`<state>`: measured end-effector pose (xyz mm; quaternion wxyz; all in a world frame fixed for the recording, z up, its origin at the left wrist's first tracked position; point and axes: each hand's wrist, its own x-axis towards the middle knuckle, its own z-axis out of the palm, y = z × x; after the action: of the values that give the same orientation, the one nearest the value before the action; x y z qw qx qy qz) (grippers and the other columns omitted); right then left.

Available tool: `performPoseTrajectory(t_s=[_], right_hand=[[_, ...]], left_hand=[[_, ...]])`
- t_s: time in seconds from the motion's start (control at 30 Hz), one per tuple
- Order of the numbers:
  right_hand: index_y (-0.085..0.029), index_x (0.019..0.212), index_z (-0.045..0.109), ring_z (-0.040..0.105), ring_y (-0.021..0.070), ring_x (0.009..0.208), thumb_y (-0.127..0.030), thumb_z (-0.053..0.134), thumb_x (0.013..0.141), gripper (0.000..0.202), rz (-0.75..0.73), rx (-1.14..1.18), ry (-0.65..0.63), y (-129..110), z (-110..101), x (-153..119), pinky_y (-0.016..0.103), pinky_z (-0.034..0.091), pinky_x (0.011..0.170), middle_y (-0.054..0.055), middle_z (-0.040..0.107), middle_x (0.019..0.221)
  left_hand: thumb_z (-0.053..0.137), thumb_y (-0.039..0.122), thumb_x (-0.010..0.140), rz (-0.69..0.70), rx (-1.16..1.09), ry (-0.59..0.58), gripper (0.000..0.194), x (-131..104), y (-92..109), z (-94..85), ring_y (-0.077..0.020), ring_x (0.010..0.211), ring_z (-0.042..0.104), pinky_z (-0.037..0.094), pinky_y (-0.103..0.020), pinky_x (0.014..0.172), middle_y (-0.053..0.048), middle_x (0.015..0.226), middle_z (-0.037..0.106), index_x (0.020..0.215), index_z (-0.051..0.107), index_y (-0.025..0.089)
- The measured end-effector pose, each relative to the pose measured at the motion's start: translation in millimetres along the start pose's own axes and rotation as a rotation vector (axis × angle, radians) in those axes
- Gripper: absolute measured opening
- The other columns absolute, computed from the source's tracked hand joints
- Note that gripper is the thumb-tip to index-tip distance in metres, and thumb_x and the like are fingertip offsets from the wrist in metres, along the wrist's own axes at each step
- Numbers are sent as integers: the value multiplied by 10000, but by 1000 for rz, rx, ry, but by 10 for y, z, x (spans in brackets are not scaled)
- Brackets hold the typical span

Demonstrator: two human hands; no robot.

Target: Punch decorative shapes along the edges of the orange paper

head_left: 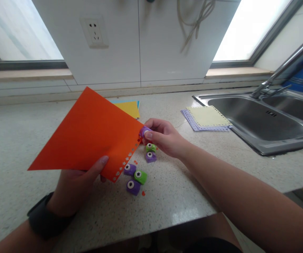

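Gripping the orange sheet [95, 130] with the fingers [95, 168] of the left hand [73, 188], thumb on top and the rest mostly hidden beneath; pinching a purple punch [143, 132] in the right hand [168, 138], fingers closed around it at the far end of the holed edge. Raised and tilted over the bench [172, 200], with no flat backing in view; could wobble for want of it, and so cut crookedly. Close to the sink [257, 117], with one corner at its rim, a pale yellow sheet [209, 116] over lilac sheets [188, 119]; could slide in and get wet if nudged sideways. On the orange sheet, could tear along the narrow strip outside the holes, if twisted while caught in the punch; could crease under too hard a thumb; could also overlap two holes, with the slot covered by fingers and its bite hard to see. Below the same edge, two green punches [140, 176] [150, 147] and three purple ones [133, 187], loose and bunched; could scatter if knocked by a dipping corner. Smallest of all, red scraps [143, 193]; could jam a punch if caught inside.
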<state>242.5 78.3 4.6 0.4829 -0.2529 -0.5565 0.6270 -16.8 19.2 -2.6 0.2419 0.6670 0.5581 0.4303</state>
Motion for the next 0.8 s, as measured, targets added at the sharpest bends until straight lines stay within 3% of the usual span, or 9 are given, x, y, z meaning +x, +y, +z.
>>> performPoseTrajectory(t_s=[0.8], right_hand=[[-179,822,618,598,98,624,-427,863,742,357,-7,-30,22,10,15,0,244,476,589,-12,677,742]], left_hand=[[667,323,829,67,22,-32,316,7,39,-8,-159,419,587,582,-289,519,56,461,616,529,589,263]])
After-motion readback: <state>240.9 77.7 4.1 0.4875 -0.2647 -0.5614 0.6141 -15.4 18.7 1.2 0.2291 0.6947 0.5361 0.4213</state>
